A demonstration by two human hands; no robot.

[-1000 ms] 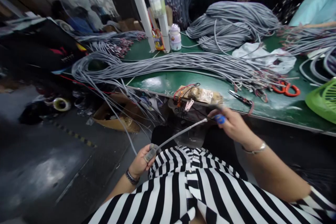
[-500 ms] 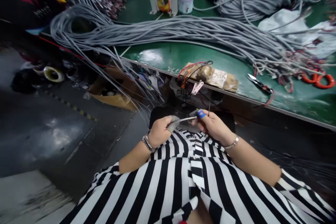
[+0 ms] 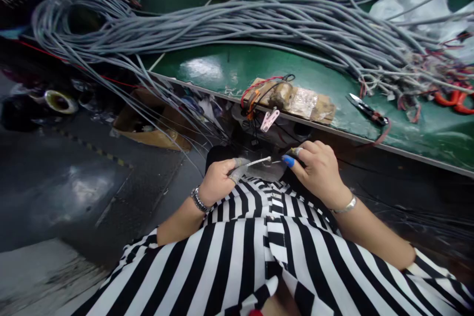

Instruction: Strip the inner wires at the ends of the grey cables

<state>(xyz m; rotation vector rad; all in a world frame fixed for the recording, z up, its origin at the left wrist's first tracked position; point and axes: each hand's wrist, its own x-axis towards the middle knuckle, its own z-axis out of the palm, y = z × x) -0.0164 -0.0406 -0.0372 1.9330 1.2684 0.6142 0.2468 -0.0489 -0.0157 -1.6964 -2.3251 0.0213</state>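
Observation:
My left hand point(image 3: 218, 180), with grey covers on its thumb and finger, pinches a grey cable point(image 3: 259, 161) near its end. The cable's tip points right, toward my other hand. My right hand point(image 3: 320, 170) is just right of that tip, apart from it, its thumb in a blue cover and a finger in a yellowish-grey one. Its thumb and finger are closed together; a thin strand shows by the thumb tip, but what they hold is too small to make out. Both hands are above my lap, below the table edge.
A long bundle of grey cables point(image 3: 222, 24) lies across the green table point(image 3: 207, 66). Near its edge are a taped wooden block point(image 3: 303, 103), a pink clip point(image 3: 269, 119), black-handled cutters point(image 3: 368, 109) and orange-handled scissors point(image 3: 454, 98). A cardboard box point(image 3: 148, 136) stands on the floor at left.
My right hand has drawn away from the cable's end, rightward and slightly up, baring the tip. My left hand still grips the cable. The view has shifted slightly.

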